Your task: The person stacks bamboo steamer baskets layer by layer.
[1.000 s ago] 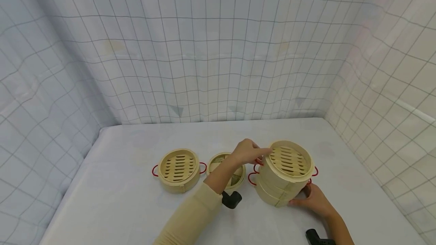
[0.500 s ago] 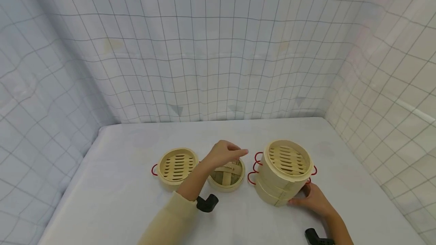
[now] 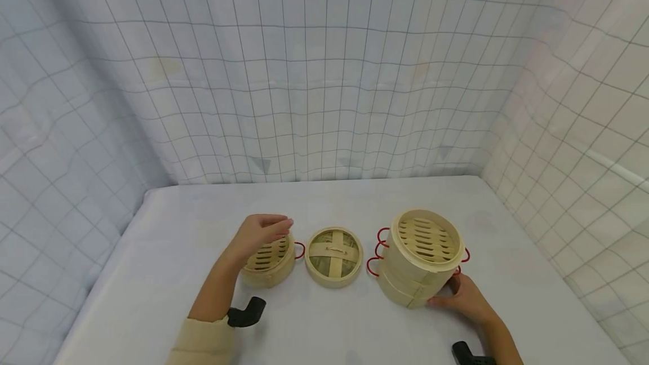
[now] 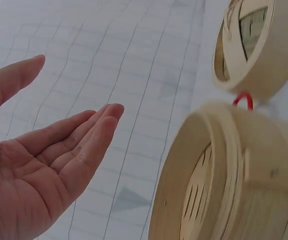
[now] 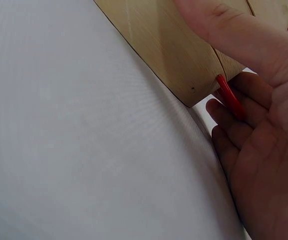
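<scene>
Above the left basket, the left hand, thumb wide and holding nothing, has come over from the basket stack at right, leaving the right hand alone gripping its near base.

From my end, I can read no text, label, brand, number or sign anywhere, right up to the table's far edge.

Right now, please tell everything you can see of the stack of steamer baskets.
The stack of steamer baskets looks like pale bamboo, round, with red loop handles on both sides, three showing on its left. Its uncovered top shows a sunken, slotted floor. It stands upright on the white table, and the right hand holds its lower right side, thumb against it.
</scene>
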Available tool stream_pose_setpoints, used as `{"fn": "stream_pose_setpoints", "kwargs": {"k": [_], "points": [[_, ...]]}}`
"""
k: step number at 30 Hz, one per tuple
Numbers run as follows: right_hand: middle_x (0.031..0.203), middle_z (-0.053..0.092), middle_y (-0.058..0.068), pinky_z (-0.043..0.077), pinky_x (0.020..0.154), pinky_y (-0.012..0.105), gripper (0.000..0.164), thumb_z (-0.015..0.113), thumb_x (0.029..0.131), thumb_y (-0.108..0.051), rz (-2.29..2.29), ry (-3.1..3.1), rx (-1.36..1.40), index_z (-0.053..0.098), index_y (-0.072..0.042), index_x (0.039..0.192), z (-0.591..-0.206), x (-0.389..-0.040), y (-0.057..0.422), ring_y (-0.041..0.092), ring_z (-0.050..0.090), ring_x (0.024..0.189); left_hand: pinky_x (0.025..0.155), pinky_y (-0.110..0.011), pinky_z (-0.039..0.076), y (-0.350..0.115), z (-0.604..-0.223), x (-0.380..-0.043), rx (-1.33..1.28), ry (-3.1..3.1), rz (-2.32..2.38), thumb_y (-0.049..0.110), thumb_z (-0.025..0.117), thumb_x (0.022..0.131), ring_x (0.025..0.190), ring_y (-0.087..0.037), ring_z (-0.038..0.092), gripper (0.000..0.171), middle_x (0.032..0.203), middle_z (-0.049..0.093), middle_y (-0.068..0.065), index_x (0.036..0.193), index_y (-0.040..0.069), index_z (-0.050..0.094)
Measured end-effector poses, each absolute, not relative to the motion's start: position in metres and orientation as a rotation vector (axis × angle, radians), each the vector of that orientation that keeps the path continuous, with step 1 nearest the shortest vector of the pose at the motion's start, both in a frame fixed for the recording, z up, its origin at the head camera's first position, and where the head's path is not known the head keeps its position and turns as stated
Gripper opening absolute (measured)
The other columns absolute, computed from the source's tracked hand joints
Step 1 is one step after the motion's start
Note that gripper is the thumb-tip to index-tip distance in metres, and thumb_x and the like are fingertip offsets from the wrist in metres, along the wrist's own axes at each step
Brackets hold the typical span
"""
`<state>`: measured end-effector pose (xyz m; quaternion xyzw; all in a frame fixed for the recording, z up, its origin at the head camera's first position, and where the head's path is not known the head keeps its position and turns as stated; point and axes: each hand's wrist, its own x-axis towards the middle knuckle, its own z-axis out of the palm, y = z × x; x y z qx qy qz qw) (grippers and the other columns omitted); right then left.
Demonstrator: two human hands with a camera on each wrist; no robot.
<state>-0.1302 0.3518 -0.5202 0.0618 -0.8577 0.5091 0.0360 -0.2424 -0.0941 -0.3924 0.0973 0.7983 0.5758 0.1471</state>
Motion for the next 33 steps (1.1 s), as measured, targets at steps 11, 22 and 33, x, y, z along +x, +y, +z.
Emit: {"fn": "stream_pose_setpoints", "kwargs": {"k": [11,22,33], "points": [[0.116,0.060,0.001,0.031,0.090,0.011,0.068,0.086,0.061,-0.013,1.580,-2.617,0.236,0.053,-0.007,0.121,-0.522,-0.128,0.353,0.000,0.047,0.111,0.093,-0.038,0.041,-0.187,-0.399,-0.235,0.074,2.445,1.557,0.046,0.057,0.088,0.106,-0.023,0.058,0.069,0.123,0.054,-0.021,0.128,-0.008,0.046],[0.117,0.059,0.000,0.030,0.090,0.010,0.068,0.086,0.061,-0.014,1.591,-2.623,0.226,0.054,-0.008,0.120,-0.523,-0.128,0.352,-0.001,0.046,0.112,0.089,-0.039,0.044,-0.215,-0.433,-0.232,-0.151,2.440,1.418,0.051,0.056,0.087,0.111,-0.034,0.052,0.078,0.126,0.048,-0.027,0.127,-0.014,0.042],[0.118,0.059,0.001,0.029,0.091,0.010,0.068,0.085,0.062,-0.013,1.607,-2.608,0.256,0.053,-0.008,0.121,-0.523,-0.129,0.353,-0.001,0.045,0.114,0.082,-0.037,0.048,-0.204,-0.447,-0.236,-0.135,2.380,1.435,0.046,0.061,0.085,0.095,-0.026,0.061,0.073,0.104,0.062,-0.020,0.118,-0.018,0.048]]}}
